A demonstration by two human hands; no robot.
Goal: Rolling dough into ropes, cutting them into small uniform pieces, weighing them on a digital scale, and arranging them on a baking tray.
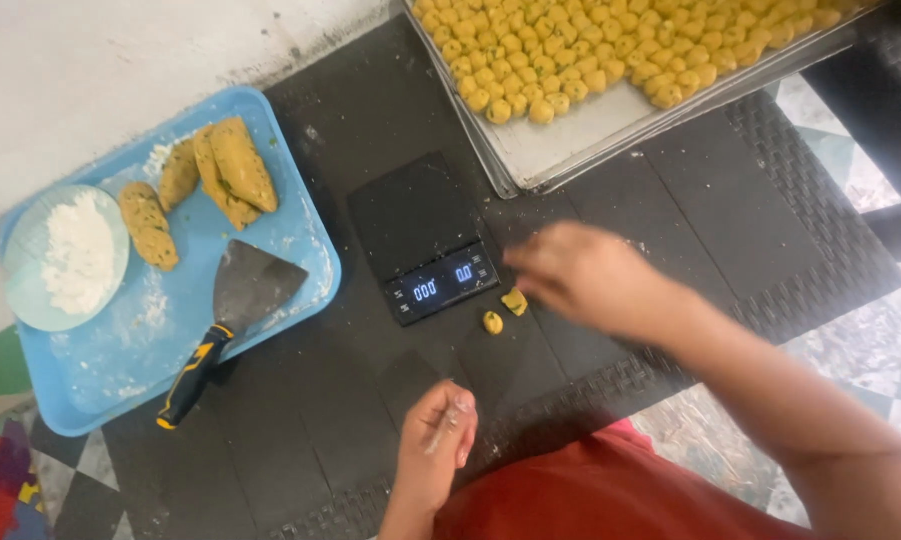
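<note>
Right hand (585,275), blurred, grip impossible to judge, reached beside two dough pieces (503,310) near the scale (425,240); left hand (437,445) rested loosely curled, holding nothing.

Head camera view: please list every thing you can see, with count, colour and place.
Digital scale: one, black, centre of the mat.
Small dough pieces: two, yellow, right of the scale.
Metal tray: one, silver, top right.
Dough balls: many, yellow, in rows on the metal tray.
Plastic tray: one, blue, left.
Dough logs: about four, yellow-green, on the blue tray.
Flour plate: one, pale, white flour, blue tray's left edge.
Scraper: one, black-yellow handle, on the blue tray.
Mat: black, underneath.
Left hand: loosely closed, bottom centre.
Right hand: blurred, beside the small pieces.
</note>
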